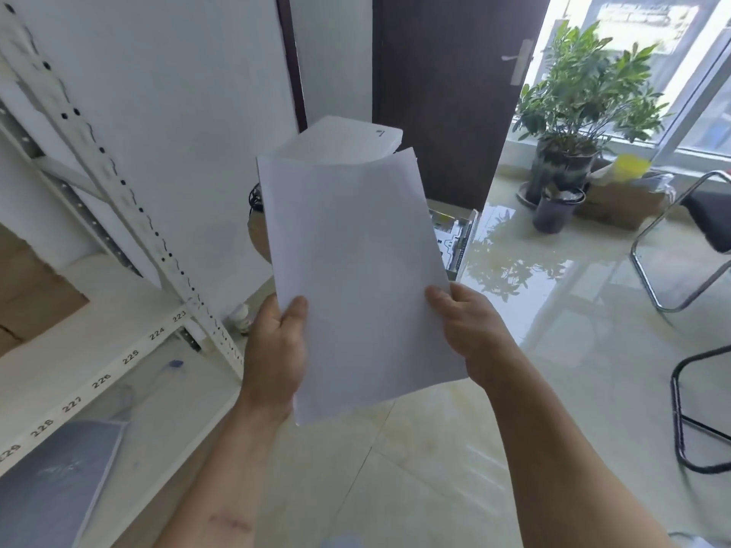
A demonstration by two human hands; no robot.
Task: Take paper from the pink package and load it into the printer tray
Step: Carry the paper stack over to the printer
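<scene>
Two bare hands hold a white paper stack [356, 270] upright in mid-air above a glossy tiled floor [455, 448], its face toward the camera. The left hand [277, 354] pinches the stack's lower left edge, thumb on the front and the other fingers hidden behind the sheets; the right hand [466, 330] grips the lower right edge the same way, thumb lying across the front. The stack's top sheets sit slightly fanned at the upper right corner. Directly behind the paper stands a white printer [356, 140], mostly hidden by the sheets, and its pulled-out tray [455, 239] shows just beside the stack's right edge, low near the floor. A dark door [443, 92] rises behind the printer. To the left, a white metal shelf [130, 350] carries numbered labels along its front rail, with a grey folder [51, 480] lying on it. At right, a potted plant [577, 104] stands by a bright window, near a chair [692, 231] with a chrome frame.
</scene>
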